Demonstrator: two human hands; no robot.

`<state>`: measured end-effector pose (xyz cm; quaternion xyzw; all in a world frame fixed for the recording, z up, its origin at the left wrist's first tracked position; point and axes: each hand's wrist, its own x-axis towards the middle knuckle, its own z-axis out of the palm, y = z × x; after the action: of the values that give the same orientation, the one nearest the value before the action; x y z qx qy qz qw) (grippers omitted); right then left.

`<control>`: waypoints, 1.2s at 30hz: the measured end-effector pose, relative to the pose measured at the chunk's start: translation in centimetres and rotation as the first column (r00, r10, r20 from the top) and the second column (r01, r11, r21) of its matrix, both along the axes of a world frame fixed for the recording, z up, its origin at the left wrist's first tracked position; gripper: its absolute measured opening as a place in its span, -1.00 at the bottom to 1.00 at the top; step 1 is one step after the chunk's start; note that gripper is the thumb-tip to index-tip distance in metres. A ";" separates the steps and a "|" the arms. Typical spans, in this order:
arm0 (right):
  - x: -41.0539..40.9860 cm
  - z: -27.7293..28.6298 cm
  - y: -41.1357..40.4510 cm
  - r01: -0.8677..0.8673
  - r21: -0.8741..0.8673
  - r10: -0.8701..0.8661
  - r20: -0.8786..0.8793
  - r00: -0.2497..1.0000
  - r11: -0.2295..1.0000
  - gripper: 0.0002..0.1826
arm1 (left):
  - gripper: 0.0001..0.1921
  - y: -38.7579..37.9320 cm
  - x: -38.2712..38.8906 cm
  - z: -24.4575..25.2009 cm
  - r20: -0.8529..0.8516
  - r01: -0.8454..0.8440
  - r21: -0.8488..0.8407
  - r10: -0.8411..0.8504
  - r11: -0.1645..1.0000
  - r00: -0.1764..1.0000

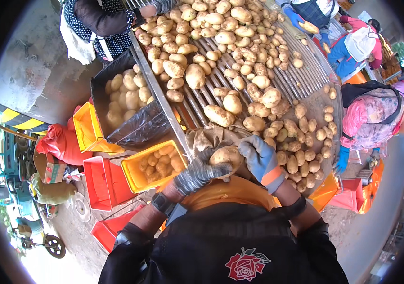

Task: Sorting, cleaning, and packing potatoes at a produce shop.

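Observation:
My left hand (198, 172), in a grey-striped work glove, is wrapped around a large potato (227, 158) at the near edge of the sorting table. Close to the potato's right side is my right hand (260, 158), in a blue-grey glove with an orange band. Its fingers are curled, and whether anything sits inside them is hidden. A brown cloth (209, 136) lies just beyond both hands. Large loose potatoes (219, 115) rest on the metal roller bars (191, 103) ahead, and smaller potatoes (299, 158) crowd together to the right.
At left stand a yellow crate (129, 177) of potatoes, a black-lined bin (141, 124) of potatoes and a red crate (97, 184). One co-worker's arm (102, 17) reaches in at top left. Other people work along the right side, near orange and red crates (347, 195).

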<state>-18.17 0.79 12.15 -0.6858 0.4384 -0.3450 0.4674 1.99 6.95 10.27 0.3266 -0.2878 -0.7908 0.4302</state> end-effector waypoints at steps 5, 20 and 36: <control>1.6 -2.1 1.1 0.146 0.641 -0.317 0.160 0.935 0.753 -0.89 | -0.14 -0.8 1.0 -0.8 0.606 0.186 -0.338 0.062 0.923 0.793; 6.9 0.7 -0.8 -0.107 0.441 0.086 0.068 0.994 0.891 -0.50 | -0.13 -1.0 9.0 -3.1 0.018 -0.001 -0.076 0.002 0.997 1.000; 7.7 -2.5 3.8 -0.274 -0.223 0.179 -0.368 0.912 0.935 -0.47 | -0.26 0.3 9.9 -1.9 0.049 0.210 -0.326 -0.206 0.922 0.977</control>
<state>-10.52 4.58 9.62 -0.8390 0.3782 -0.2202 0.3234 11.94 7.21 8.39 0.2231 -0.4518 -0.7705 0.3904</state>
